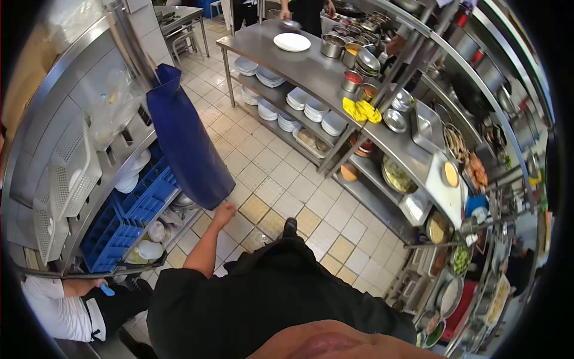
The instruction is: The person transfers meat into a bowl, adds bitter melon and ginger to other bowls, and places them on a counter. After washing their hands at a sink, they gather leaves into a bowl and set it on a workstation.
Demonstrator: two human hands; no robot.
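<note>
My left hand (pixel 224 214) hangs low in front of me with its fingers loosely curled, and no object shows in it. Just beside it is the lower end of a dark blue apron-like sheet (pixel 190 140), which hangs from the shelf post on the left. My right hand is out of view, and so is the arm beyond my dark sleeve. Below me a dark shoe (pixel 290 227) stands on the tiled floor (pixel 266 164).
Ahead runs a steel counter (pixel 257 45) bearing a white plate (pixel 292 42), pots (pixel 332 45) and a yellow cloth (pixel 361 110); stacked dishes (pixel 315 106) fill its shelves. Blue dish racks (pixel 110 233) stand left. A person in white (pixel 57 305) is lower left; another (pixel 305 15) stands behind the counter.
</note>
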